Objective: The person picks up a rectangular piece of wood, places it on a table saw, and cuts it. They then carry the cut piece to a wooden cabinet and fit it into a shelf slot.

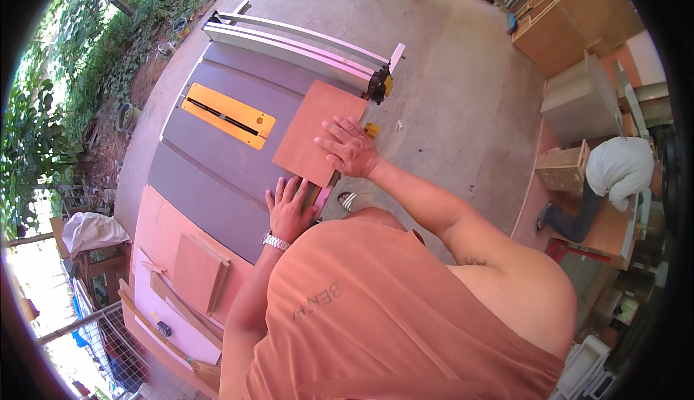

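The brown board (309, 121) lies flat on the saw table (210, 165), at its near edge and close to the corner where the fence (289, 54) ends. Its far-right side sits right along the fence; whether the 2 touch cannot be told. The right hand (350, 147) is laid palm down on the board, fingers apart, pressing or resting but gripping nothing. The left hand (291, 210) is spread too, free of any grasp, at the table's near edge with its fingertips just beside the board; contact there is unclear.

The step in hand looks like steadying the board. To do that well, spread the pressure evenly, keep the board's side square against the fence and its underside flat, and keep all 10 fingers clear of the slot (220, 115) in the yellow insert (235, 108), which lies beyond the board toward the table's far edge.

Past the table's left edge, a pink surface (159, 215) carries stacked panels (196, 273). A co-worker (622, 172) bends well apart on the right.
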`<move>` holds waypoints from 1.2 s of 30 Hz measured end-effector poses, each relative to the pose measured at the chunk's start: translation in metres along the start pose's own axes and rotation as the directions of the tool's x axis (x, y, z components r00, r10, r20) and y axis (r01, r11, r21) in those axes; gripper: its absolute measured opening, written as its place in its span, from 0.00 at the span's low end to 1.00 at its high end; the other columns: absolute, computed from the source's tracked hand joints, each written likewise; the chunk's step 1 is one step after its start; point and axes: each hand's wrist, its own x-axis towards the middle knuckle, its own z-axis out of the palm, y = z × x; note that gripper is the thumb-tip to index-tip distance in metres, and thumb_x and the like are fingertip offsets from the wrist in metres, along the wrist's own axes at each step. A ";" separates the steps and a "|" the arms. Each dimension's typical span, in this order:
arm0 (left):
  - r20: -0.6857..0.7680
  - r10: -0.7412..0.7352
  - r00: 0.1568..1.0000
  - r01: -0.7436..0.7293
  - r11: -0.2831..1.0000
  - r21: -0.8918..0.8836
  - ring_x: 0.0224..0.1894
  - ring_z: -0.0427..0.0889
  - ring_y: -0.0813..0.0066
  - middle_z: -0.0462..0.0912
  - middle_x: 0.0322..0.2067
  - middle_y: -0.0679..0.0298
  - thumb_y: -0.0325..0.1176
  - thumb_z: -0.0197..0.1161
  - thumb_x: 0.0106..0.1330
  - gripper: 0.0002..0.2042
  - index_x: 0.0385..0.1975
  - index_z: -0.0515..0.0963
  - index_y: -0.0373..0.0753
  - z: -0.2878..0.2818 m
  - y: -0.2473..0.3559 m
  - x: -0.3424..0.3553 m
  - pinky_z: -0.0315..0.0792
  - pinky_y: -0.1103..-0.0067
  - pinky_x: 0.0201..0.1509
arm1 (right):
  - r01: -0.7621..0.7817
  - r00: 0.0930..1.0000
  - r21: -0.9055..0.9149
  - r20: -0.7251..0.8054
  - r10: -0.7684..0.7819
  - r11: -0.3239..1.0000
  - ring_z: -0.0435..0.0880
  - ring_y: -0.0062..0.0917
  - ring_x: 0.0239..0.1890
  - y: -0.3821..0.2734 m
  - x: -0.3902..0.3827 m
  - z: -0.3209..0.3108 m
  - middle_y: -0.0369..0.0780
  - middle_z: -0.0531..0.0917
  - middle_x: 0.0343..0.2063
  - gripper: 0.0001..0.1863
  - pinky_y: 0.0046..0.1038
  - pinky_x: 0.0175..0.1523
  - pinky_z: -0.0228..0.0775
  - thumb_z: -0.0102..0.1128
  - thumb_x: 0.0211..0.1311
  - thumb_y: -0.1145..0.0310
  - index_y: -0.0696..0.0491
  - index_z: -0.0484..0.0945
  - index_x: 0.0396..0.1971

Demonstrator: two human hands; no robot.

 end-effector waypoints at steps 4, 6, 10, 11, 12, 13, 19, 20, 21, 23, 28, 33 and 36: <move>-0.038 -0.007 0.999 0.007 1.000 -0.017 0.74 0.57 0.52 0.65 0.69 0.66 0.43 0.72 0.55 0.36 0.67 0.70 0.50 0.005 0.001 -0.002 0.46 0.42 0.72 | -0.004 1.000 0.046 -0.017 0.005 0.999 0.66 0.44 0.67 0.002 0.000 0.004 0.45 0.73 0.63 0.23 0.48 0.73 0.50 0.59 0.59 0.53 0.42 0.82 0.55; -0.067 -0.018 0.998 0.016 1.000 -0.026 0.74 0.57 0.52 0.65 0.69 0.66 0.42 0.72 0.55 0.35 0.67 0.70 0.50 0.007 0.003 -0.003 0.45 0.42 0.73 | 0.006 1.000 0.063 -0.016 -0.005 0.998 0.66 0.44 0.67 0.004 0.000 0.004 0.45 0.73 0.63 0.24 0.48 0.73 0.50 0.59 0.59 0.53 0.44 0.81 0.55; -0.126 -0.056 0.990 0.045 0.995 -0.094 0.74 0.59 0.53 0.70 0.67 0.66 0.41 0.72 0.54 0.32 0.62 0.75 0.49 0.011 0.006 -0.001 0.43 0.43 0.74 | 0.015 1.000 0.080 -0.016 -0.014 0.997 0.66 0.45 0.67 0.007 0.000 0.004 0.46 0.73 0.63 0.24 0.48 0.73 0.49 0.58 0.60 0.53 0.46 0.81 0.55; -0.137 -0.067 0.988 0.051 0.992 -0.117 0.74 0.59 0.53 0.71 0.66 0.66 0.41 0.72 0.54 0.31 0.61 0.77 0.49 0.012 0.007 -0.001 0.43 0.44 0.74 | 0.014 1.000 0.086 -0.010 -0.013 0.996 0.66 0.45 0.67 0.007 0.001 0.003 0.46 0.73 0.63 0.24 0.48 0.73 0.50 0.56 0.62 0.52 0.46 0.81 0.55; -0.150 -0.079 0.985 0.059 0.989 -0.136 0.73 0.60 0.53 0.72 0.65 0.66 0.40 0.72 0.54 0.29 0.60 0.78 0.49 0.012 0.006 0.000 0.42 0.44 0.74 | 0.012 1.000 0.093 -0.005 -0.011 0.996 0.66 0.45 0.67 0.007 0.002 0.003 0.45 0.73 0.63 0.25 0.49 0.73 0.50 0.54 0.64 0.50 0.46 0.81 0.56; -0.157 -0.086 0.984 0.063 0.987 -0.149 0.73 0.60 0.54 0.74 0.64 0.65 0.40 0.72 0.54 0.28 0.59 0.78 0.49 0.013 0.006 0.001 0.42 0.45 0.74 | 0.022 0.999 0.100 -0.032 -0.019 0.995 0.66 0.45 0.67 0.007 0.003 0.001 0.45 0.73 0.63 0.25 0.49 0.72 0.50 0.51 0.66 0.49 0.46 0.81 0.56; -0.242 -0.116 0.963 0.057 0.969 -0.239 0.71 0.64 0.53 0.77 0.61 0.64 0.37 0.71 0.55 0.27 0.58 0.78 0.48 0.014 0.004 0.002 0.45 0.47 0.74 | -0.015 1.000 0.219 -0.012 0.018 0.976 0.67 0.47 0.65 0.008 -0.006 -0.017 0.49 0.73 0.60 0.20 0.48 0.71 0.54 0.63 0.60 0.60 0.50 0.79 0.52; -0.248 -0.140 0.959 0.069 0.959 -0.276 0.71 0.65 0.53 0.77 0.60 0.64 0.37 0.71 0.55 0.27 0.58 0.78 0.48 0.013 0.004 0.002 0.46 0.47 0.73 | -0.056 0.992 0.276 -0.090 0.083 0.960 0.70 0.44 0.62 0.009 -0.010 -0.021 0.48 0.75 0.57 0.20 0.47 0.68 0.58 0.64 0.59 0.61 0.51 0.78 0.50; -0.246 -0.166 0.955 0.083 0.946 -0.315 0.70 0.65 0.53 0.78 0.60 0.64 0.37 0.70 0.55 0.27 0.58 0.78 0.49 0.012 0.003 0.003 0.47 0.48 0.73 | -0.121 0.980 0.320 -0.114 0.165 0.940 0.74 0.42 0.59 0.009 -0.017 -0.024 0.47 0.77 0.53 0.20 0.45 0.65 0.62 0.66 0.58 0.63 0.53 0.78 0.49; -0.258 -0.174 0.951 0.085 0.943 -0.322 0.69 0.66 0.54 0.78 0.59 0.64 0.38 0.70 0.55 0.27 0.59 0.77 0.49 0.010 0.003 0.006 0.48 0.49 0.73 | -0.410 0.883 0.506 0.012 0.469 0.759 0.79 0.37 0.52 0.009 -0.027 -0.026 0.45 0.80 0.46 0.19 0.41 0.57 0.69 0.67 0.57 0.64 0.54 0.76 0.47; -0.302 -0.099 0.948 0.045 0.983 -0.180 0.67 0.68 0.55 0.78 0.57 0.66 0.39 0.70 0.56 0.27 0.58 0.77 0.50 0.015 0.006 0.009 0.50 0.49 0.72 | -0.756 0.415 0.650 0.561 0.716 -0.071 0.84 0.24 0.33 0.020 -0.033 -0.020 0.38 0.85 0.33 0.17 0.27 0.36 0.76 0.64 0.64 0.62 0.56 0.75 0.46; -0.345 -0.118 0.931 0.062 0.984 -0.168 0.67 0.68 0.56 0.78 0.56 0.67 0.40 0.71 0.55 0.27 0.58 0.78 0.52 0.018 0.007 0.007 0.50 0.49 0.72 | -0.824 0.377 0.559 0.669 0.641 -0.099 0.84 0.24 0.29 0.024 -0.021 -0.029 0.39 0.85 0.33 0.16 0.27 0.31 0.76 0.60 0.69 0.59 0.56 0.75 0.46; -0.343 -0.133 0.930 0.080 0.983 -0.164 0.67 0.67 0.57 0.78 0.56 0.69 0.41 0.71 0.55 0.27 0.58 0.78 0.53 0.017 0.008 0.006 0.51 0.48 0.72 | -0.822 0.368 0.556 0.681 0.633 -0.121 0.84 0.24 0.28 0.027 -0.007 -0.032 0.39 0.85 0.32 0.18 0.28 0.29 0.75 0.59 0.70 0.57 0.55 0.74 0.49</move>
